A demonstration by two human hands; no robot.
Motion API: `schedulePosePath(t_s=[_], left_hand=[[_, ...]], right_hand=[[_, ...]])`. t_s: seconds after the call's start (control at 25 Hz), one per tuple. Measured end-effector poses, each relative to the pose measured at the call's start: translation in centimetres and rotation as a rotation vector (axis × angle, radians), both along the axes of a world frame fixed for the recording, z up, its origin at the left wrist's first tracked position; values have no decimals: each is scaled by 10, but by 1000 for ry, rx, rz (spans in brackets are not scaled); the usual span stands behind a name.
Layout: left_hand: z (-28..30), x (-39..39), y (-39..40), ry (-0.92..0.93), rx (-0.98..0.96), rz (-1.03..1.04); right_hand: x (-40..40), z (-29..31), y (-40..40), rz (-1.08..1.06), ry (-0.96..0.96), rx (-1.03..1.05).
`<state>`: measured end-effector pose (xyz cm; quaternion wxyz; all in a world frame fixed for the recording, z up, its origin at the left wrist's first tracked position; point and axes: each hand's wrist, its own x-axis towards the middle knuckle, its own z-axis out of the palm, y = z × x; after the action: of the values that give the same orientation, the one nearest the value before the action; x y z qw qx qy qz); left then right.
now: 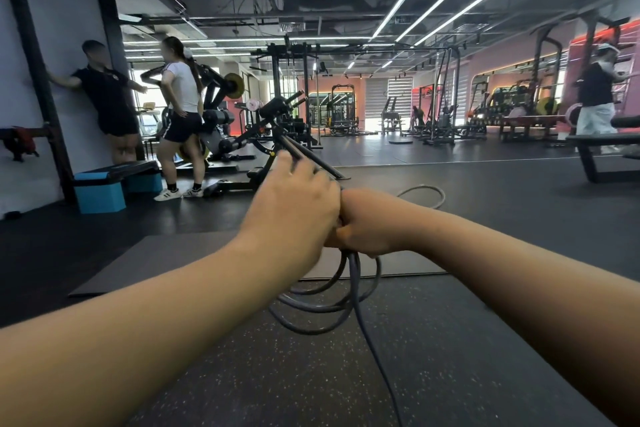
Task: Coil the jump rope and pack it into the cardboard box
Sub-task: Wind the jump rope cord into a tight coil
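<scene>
1. At the far left of the gym floor (pixel 450 340), two people (pixel 145 100) stand by the wall next to two blue step boxes (pixel 100 192); a third person (pixel 597 97) stands far right, beside a black weight bench (pixel 602 149).

2. Left of centre, the left hand (pixel 294 208) is raised at chest height, its fingers (pixel 304 170) curled around the two dark handles (pixel 304 152) of the jump rope (pixel 329 302), which stick up and away together.

3. Touching it on the right, the right hand (pixel 363 224) is a closed fist, clamped on the gathered strands of rope just below the handles.

4. Below the hands, roughly three or four loops hang in a loose bundle. One free strand (pixel 374 350) trails down out of the bottom of the view, and one further loop (pixel 426 194) shows beyond the right hand, near a dark floor mat (pixel 194 253).

5. Judged from this, coiling is partly done; the cardboard box is nowhere in view, so packing has not begun.

6. Risks:
   - The loops are uneven and could slip from the right fist if the grip loosens while the tail is drawn in.
   - The trailing strand could snag underfoot or on the mat edge.
   - The loose loops may cross and tangle, making the bundle too wide to pack.
</scene>
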<state>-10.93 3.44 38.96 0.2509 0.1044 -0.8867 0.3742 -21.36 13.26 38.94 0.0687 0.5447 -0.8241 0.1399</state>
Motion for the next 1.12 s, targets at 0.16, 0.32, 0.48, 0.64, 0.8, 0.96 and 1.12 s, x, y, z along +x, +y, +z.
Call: schedulePosePath(t_s=[0.16,0.32,0.48,0.64,0.8,0.96,1.12], left_hand=[[2,-10,-10,-288,344,-13],[-3,-1,-27,-343,342,-37],[5,-1,-33,-312,277,-97],[7,4,-51,-345,346,-25],[12,21,-77,-322,368,59],[15,19,-72,-264,380,7],[15,3,-48,-238,317,-54]], right_hand=[[-5,0,12,59,11,68],[-15,16,36,59,-40,196],[-27,26,50,11,-211,348],[-48,24,68,-42,-315,405],[-78,19,99,-212,-125,296],[-73,7,93,-511,345,432],[-48,-7,50,-86,-154,58]])
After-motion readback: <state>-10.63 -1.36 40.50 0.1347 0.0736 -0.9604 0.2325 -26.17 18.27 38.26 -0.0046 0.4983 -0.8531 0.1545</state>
